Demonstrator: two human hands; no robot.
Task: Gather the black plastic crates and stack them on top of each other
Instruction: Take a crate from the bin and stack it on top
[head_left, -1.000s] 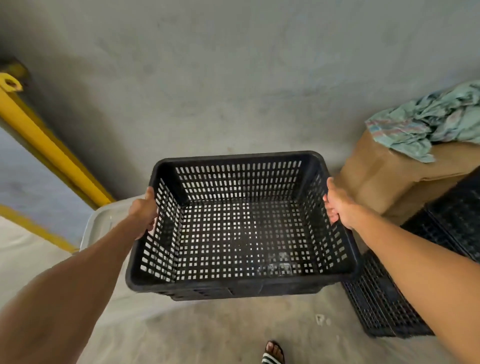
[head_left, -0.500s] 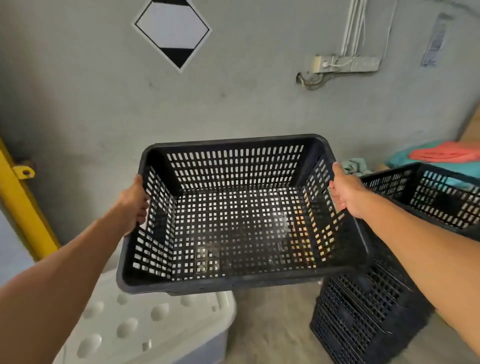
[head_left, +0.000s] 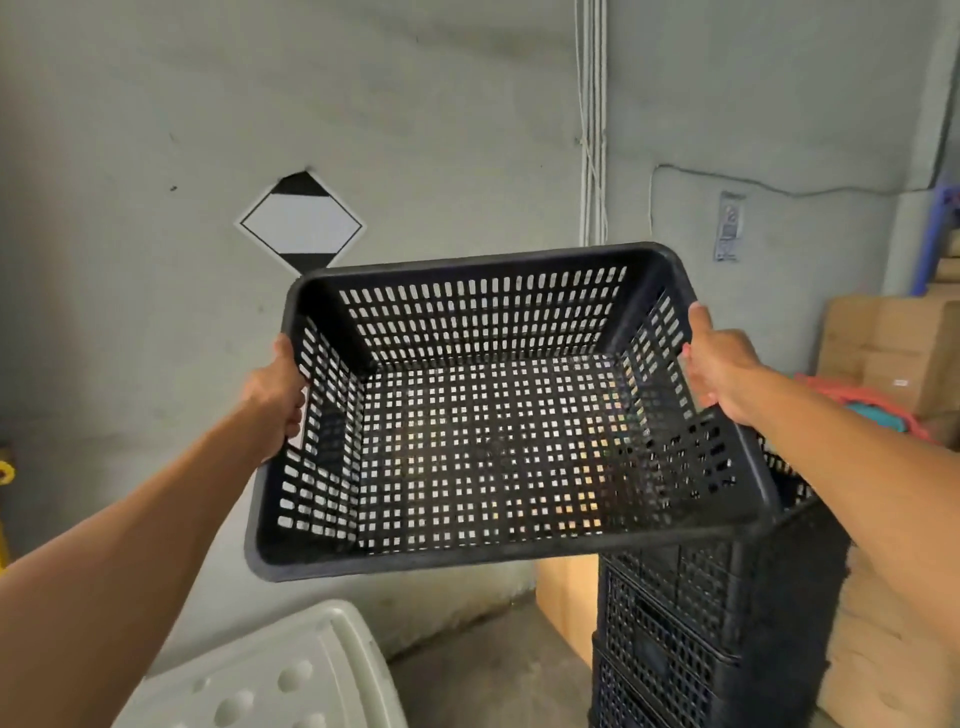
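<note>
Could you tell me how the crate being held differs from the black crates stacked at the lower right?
The held crate hangs in the air, gripped at its short sides by the left hand and right hand; the stacked crates sit below it. The held crate shows its empty inside; the stacked crates show mainly their outer walls. All are black perforated plastic.

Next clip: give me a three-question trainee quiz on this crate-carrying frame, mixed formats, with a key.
1. True or false: the held crate contains cardboard boxes.
2. Where does the stack of black crates stand relative to the held crate? A) lower right B) lower left C) directly above
3. Fill in: the left hand and right hand grip the crate's two short ____.

Key: 1. False, it is empty. 2. A. 3. sides.
</note>
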